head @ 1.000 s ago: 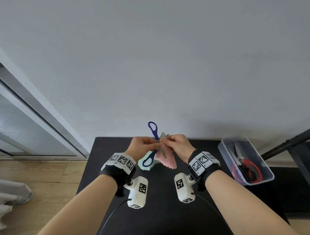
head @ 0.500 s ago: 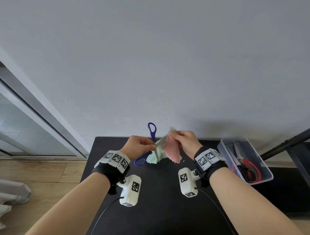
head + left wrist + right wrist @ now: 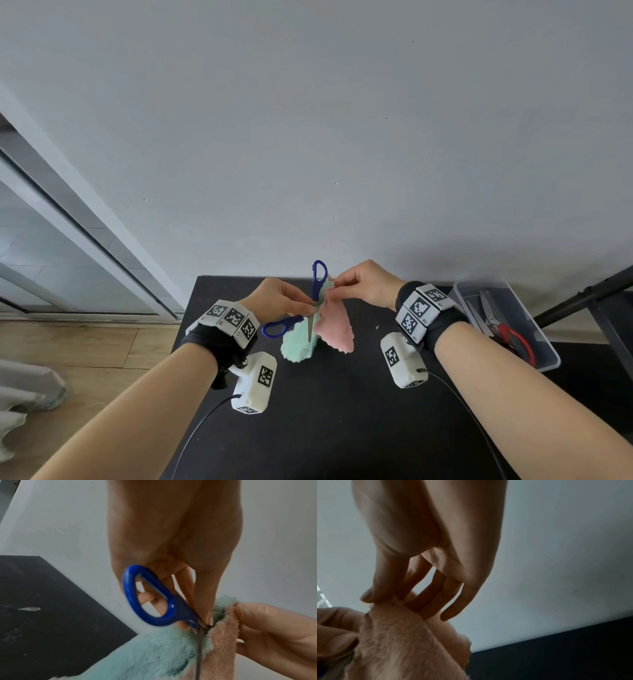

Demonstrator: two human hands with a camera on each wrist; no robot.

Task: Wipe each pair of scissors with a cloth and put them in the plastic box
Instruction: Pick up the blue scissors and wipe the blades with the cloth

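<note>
My left hand (image 3: 301, 305) pinches the blue-handled scissors (image 3: 317, 281) near their pivot, held above the black table (image 3: 325, 411). Their handles spread wide, one loop pointing up and the other (image 3: 150, 601) low to the left; a grey blade (image 3: 310, 329) points down. The fluffy pink and mint cloth (image 3: 334, 329) hangs around that blade, and my right hand (image 3: 337, 284) pinches its top edge (image 3: 390, 604) beside the pivot. The clear plastic box (image 3: 544, 356) stands at the right with red-handled scissors (image 3: 513, 337) and another pair inside.
A grey wall rises directly behind the table. A dark metal frame (image 3: 582, 298) crosses the right edge behind the box. A small white scrap (image 3: 376, 327) lies on the table right of the cloth. Wooden floor (image 3: 85, 349) and a sliding door track are at the left.
Both hands drew together again after pulling apart. The right hand brought the cloth's top back to the scissors' pivot, so the cloth hangs around the blade. The camera view shifted slightly.
</note>
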